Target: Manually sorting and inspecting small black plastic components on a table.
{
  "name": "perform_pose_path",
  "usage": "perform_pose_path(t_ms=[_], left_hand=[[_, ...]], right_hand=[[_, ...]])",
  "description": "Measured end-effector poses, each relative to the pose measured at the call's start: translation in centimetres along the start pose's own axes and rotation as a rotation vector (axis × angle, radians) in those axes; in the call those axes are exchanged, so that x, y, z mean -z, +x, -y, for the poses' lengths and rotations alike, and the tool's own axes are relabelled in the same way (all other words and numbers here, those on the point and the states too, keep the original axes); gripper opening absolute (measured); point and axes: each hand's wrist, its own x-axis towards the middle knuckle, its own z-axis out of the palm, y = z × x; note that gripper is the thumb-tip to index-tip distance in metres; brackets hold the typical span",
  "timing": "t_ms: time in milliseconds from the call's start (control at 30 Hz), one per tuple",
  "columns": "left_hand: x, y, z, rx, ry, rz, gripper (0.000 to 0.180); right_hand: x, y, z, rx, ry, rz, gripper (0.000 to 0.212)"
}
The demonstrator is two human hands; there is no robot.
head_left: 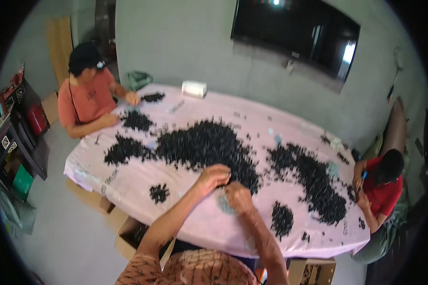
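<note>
My left hand (215, 177) and my right hand (239, 196) are close together over the near edge of a large heap of small black parts (202, 142). Both hands have their fingers pinched; whatever they hold is too small to make out. Beneath my right hand lies a small pile of pale, greyish-green bits (226, 204) on the pink table cover (195, 228). A little cluster of black parts (159, 193) sits left of my left forearm. Another black pile (282, 220) lies right of my right forearm.
Co-workers sit at the far left (88, 95) and right (385, 185), hands near black piles. A long black pile (318, 190) spreads on the right. A white box (194, 89) stands at the back edge. Cardboard boxes (123, 237) are below the near edge; a television (295, 35) hangs behind.
</note>
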Motion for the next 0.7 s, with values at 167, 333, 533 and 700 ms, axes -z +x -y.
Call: perform_pose_path(t_ms=[167,333,533,700], left_hand=[[0.5,0.3,-0.1,0.026,0.020,-0.006,0.018],[0.8,0.7,0.2,-0.002,0.017,0.016,0.017],[1.2,0.6,0.5,0.002,0.028,0.037,0.018],[1.4,0.7,0.7,-0.042,0.024,0.028,0.018]], right_hand=[[1.1,0.3,0.6,-0.001,0.041,0.007,0.007],[2.7,0.6,1.8,-0.036,0.140,-0.121,0.012],[3.2,0.2,1.6,-0.024,0.145,-0.174,0.011],[3.2,0.3,1.2,-0.107,0.258,-0.206,0.012]])
